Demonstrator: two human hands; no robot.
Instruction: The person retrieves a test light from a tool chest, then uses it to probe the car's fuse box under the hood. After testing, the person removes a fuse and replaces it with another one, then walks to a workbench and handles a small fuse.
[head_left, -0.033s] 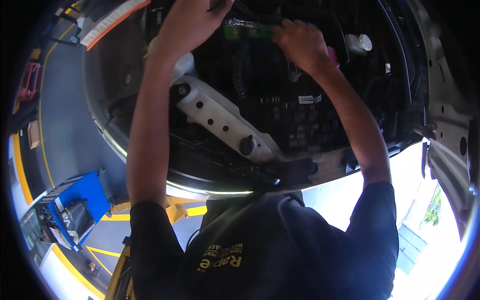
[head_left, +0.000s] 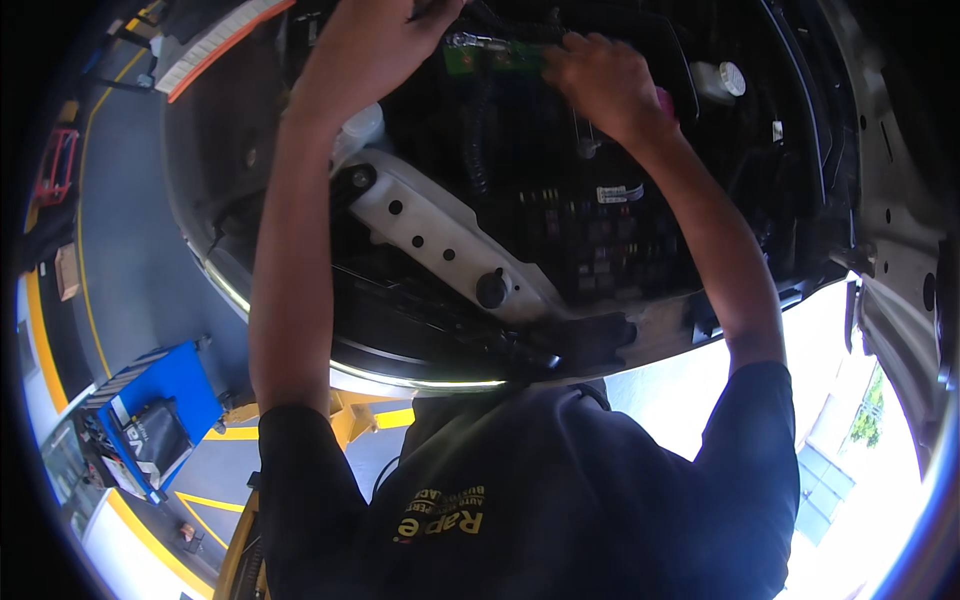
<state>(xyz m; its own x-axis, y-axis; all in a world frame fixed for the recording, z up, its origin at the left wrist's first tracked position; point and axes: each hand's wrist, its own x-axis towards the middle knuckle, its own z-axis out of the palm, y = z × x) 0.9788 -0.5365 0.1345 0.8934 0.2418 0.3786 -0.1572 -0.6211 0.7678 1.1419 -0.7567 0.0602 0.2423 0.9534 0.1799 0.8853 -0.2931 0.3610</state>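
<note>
Over an open car engine bay, my right hand [head_left: 604,82] is closed with its fingers curled. It grips the end of what looks like a ratchet [head_left: 478,42], whose chrome head and shaft point left. A green surface [head_left: 490,60] shows just below the shaft. To the left, my left hand [head_left: 385,40] reaches to the picture's upper edge. Its fingers bend around something dark that I cannot make out, and they are partly cut off by that edge. Beneath my left wrist shows a white round cap [head_left: 364,122].
A pale metal bar [head_left: 440,235] with holes crosses the near side of the bay. Fuses [head_left: 600,255] lie to its right, and a reservoir with a white cap [head_left: 732,79] stands far right. An orange-edged pleated air filter [head_left: 225,45] rests at upper left. A blue cart [head_left: 185,395] stands on the floor.
The engine bay has shifted very slightly up and left in the picture. Both hands keep nearly the same places and grips.
</note>
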